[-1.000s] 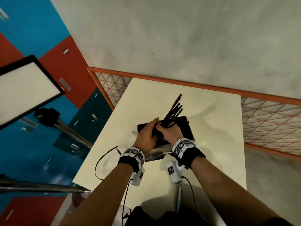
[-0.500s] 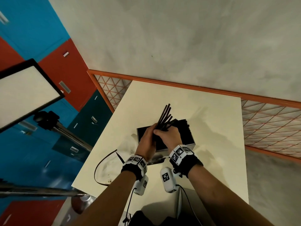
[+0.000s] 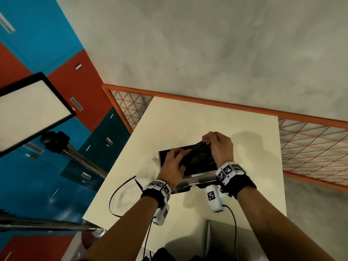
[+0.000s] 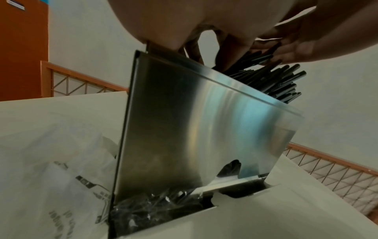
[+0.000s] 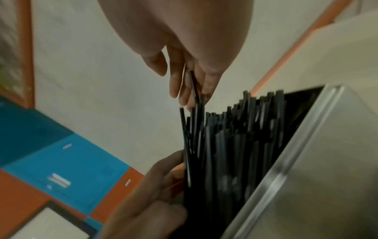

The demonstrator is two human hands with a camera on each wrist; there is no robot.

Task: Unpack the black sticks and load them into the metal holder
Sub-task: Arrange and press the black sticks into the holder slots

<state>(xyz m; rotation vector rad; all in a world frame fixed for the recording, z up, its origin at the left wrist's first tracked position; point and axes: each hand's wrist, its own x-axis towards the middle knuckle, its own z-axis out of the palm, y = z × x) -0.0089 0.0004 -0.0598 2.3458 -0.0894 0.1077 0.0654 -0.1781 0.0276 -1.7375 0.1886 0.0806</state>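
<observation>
A steel holder (image 3: 188,177) stands on the cream table (image 3: 188,119) with its top open. Many black sticks (image 3: 199,157) stand leaning in it, and their tips poke above the rim (image 4: 282,82). My right hand (image 3: 207,141) is over the far side and pinches the tips of a few sticks (image 5: 194,90) between thumb and fingers. On the near left, my left hand (image 3: 181,154) lays its fingers (image 5: 159,182) against the side of the bundle. How deep the sticks go is hidden by the holder's shiny wall (image 4: 194,129).
A crumpled clear plastic bag (image 4: 51,161) lies on the table at the holder's left, and clear wrap (image 4: 159,205) sits at its base. A black cable (image 3: 116,194) loops off the table's left edge. An orange mesh railing (image 3: 310,147) runs behind, and a light panel on a stand (image 3: 28,110) is at left.
The bundle, held upright above the holder by both hands, has gone down into it. My right hand moved to the far side and my left now rests against the sticks.
</observation>
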